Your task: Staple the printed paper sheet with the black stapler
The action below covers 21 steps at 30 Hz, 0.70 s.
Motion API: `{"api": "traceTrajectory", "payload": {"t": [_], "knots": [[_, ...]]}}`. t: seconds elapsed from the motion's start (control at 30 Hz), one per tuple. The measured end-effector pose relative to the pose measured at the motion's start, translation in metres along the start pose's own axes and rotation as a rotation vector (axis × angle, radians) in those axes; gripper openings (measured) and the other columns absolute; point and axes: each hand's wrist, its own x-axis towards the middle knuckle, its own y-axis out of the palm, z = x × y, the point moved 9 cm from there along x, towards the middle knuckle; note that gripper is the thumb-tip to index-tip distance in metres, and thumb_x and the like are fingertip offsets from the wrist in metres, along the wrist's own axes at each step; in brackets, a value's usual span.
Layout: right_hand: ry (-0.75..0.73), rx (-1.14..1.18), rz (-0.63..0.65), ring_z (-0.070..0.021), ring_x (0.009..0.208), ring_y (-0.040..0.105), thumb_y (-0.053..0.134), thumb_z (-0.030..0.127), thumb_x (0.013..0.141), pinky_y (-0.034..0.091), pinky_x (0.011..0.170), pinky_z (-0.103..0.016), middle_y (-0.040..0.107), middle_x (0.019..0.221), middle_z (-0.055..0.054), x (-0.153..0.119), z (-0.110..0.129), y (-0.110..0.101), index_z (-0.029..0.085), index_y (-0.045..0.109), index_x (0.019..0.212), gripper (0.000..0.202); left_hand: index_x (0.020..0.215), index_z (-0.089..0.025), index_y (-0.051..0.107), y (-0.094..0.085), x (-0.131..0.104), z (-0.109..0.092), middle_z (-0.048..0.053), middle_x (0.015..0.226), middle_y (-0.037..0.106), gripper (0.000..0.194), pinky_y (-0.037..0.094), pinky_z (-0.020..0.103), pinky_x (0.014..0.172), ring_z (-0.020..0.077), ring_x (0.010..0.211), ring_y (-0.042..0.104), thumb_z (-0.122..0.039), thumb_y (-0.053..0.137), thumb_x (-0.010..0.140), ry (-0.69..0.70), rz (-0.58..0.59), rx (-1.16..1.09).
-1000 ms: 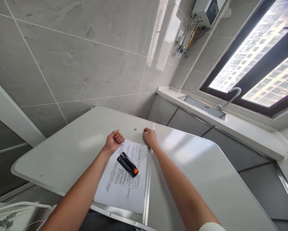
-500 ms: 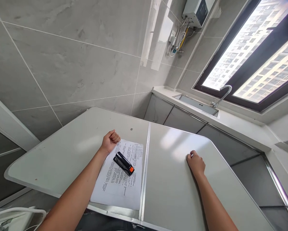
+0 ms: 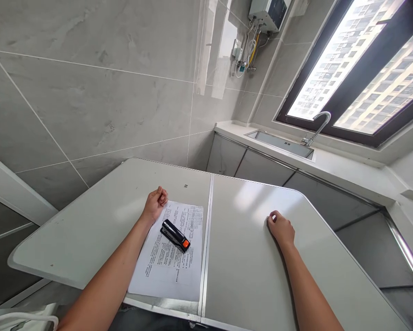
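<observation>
Right hand [image 3: 282,228], bare: shifted, against one second ago, from beside the paper's far right corner to the right panel of the bench; its place on that panel matches half a second ago. Left hand [image 3: 155,202], bare: remains at the paper's far left corner, loosely clenched, nothing visible in its fingers. Right hand's fingers curl toward the thumb; whether they grasp anything cannot be told.

Black oblong stapler with an orange end [image 3: 175,234]: lies aslant on the printed white paper [image 3: 168,278], between the hands, nearer the left; position on the paper unchanged.

Pale grey, metal-rimmed bench [image 3: 244,276]: rounded far corners; silvery metal strip [image 3: 204,266] dividing two panels. Paper's right edge runs just beside the strip; its lower edge lies near the bench's near rim. Broad stretch of surface between strip and right hand; further surface left of the left forearm.

Small dark mark or item [image 3: 186,185], beyond the paper: too small to identify. Paper: left edge partly covered by the left forearm; print illegible; number of sheets uncertain. White tubular frame [image 3: 30,316], lower left: cut off. Wall-mounted pale box [image 3: 268,14]: cropped at top.
</observation>
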Motion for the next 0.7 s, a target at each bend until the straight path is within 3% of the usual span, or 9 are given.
{"api": "traceTrajectory", "payload": {"t": [0.17, 0.3, 0.57, 0.7], "knots": [[-0.006, 0.049, -0.002, -0.0219, 0.082, 0.064, 0.053, 0.037, 0.096, 0.033, 0.063, -0.029, 0.073, 0.093, -0.005, 0.000, 0.000, -0.001, 0.027, 0.068, 0.106, 0.021, 0.086, -0.016, 0.073, -0.008, 0.001, -0.001, -0.001, 0.075, 0.057, 0.033, 0.037, 0.018, 0.049, 0.0057, 0.059, 0.045, -0.040, 0.092, 0.074, 0.038, -0.049, 0.001], [-0.005, 0.064, 0.014, -0.0215, 0.082, 0.062, 0.053, 0.038, 0.094, 0.032, 0.063, -0.028, 0.073, 0.092, -0.004, 0.001, -0.002, 0.000, 0.028, 0.067, 0.105, 0.020, 0.096, -0.020, 0.077, 0.000, 0.001, 0.002, 0.003, 0.092, 0.068, 0.029, 0.048, 0.023, 0.063, 0.0104, 0.074, 0.056, -0.039, 0.088, 0.077, 0.037, -0.001, 0.152], [0.002, 0.082, 0.003, -0.0214, 0.081, 0.060, 0.055, 0.039, 0.094, 0.032, 0.063, -0.029, 0.073, 0.093, -0.005, 0.003, -0.005, 0.002, 0.027, 0.069, 0.104, 0.022, 0.099, -0.022, 0.079, 0.019, -0.002, 0.007, 0.007, 0.101, 0.077, 0.029, 0.049, 0.034, 0.081, 0.0203, 0.087, 0.064, -0.048, 0.074, 0.088, 0.095, 0.133, 0.792], [-0.006, 0.086, -0.004, -0.0208, 0.080, 0.060, 0.055, 0.039, 0.093, 0.031, 0.063, -0.029, 0.072, 0.092, -0.005, 0.002, -0.005, 0.001, 0.026, 0.069, 0.103, 0.022, 0.099, -0.025, 0.080, 0.043, -0.012, 0.016, 0.006, 0.102, 0.077, 0.022, 0.045, 0.042, 0.093, 0.0262, 0.100, 0.063, -0.039, 0.063, 0.096, 0.280, 0.361, 1.367]]}}
